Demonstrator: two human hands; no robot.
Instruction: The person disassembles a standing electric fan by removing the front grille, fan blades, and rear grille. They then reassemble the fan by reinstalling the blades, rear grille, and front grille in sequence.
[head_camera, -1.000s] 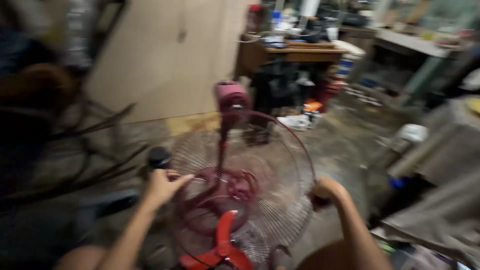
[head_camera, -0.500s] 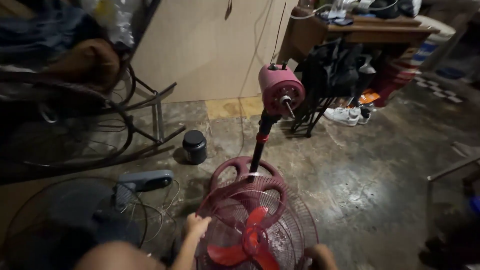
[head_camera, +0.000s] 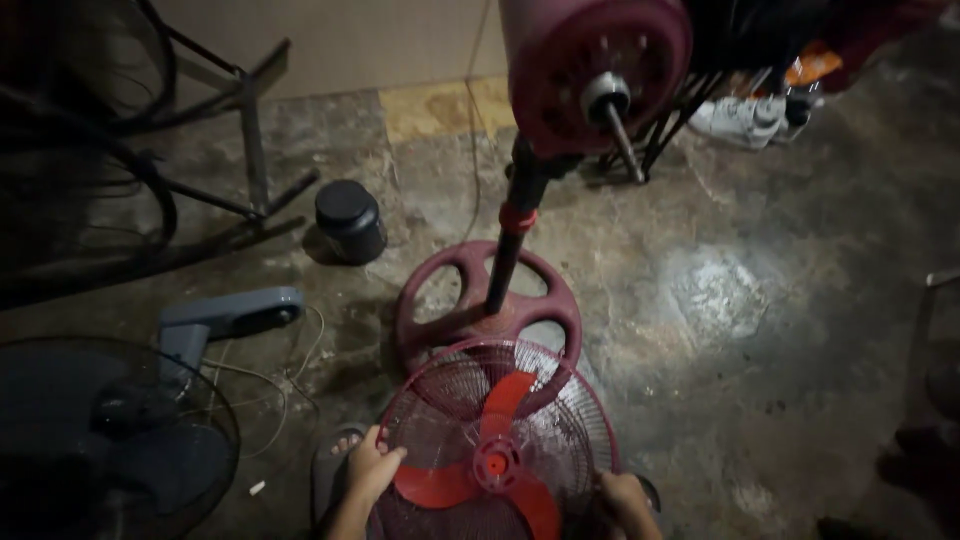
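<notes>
Two hands are gripping the dark red fan guard (head_camera: 500, 450) by its rim, the left hand (head_camera: 372, 466) on the left edge and the right hand (head_camera: 625, 497) on the right, fingers curled closed around the wire. It is lying low over the floor (head_camera: 760, 300), red blade (head_camera: 490, 462) inside, just before the fan stand's round base (head_camera: 487, 300); a black jar (head_camera: 349, 220) is standing farther back.

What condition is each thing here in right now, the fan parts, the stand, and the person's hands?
Left hand: gripping the grille's left rim.
Right hand: on the grille's right rim.
Red wire grille: off the fan, held low over the floor.
Red blade: lying in the grille, detached.
Fan stand: upright, motor shaft bare.
Black jar: upright, lid on.
Grey fan: lying on the floor.
</notes>
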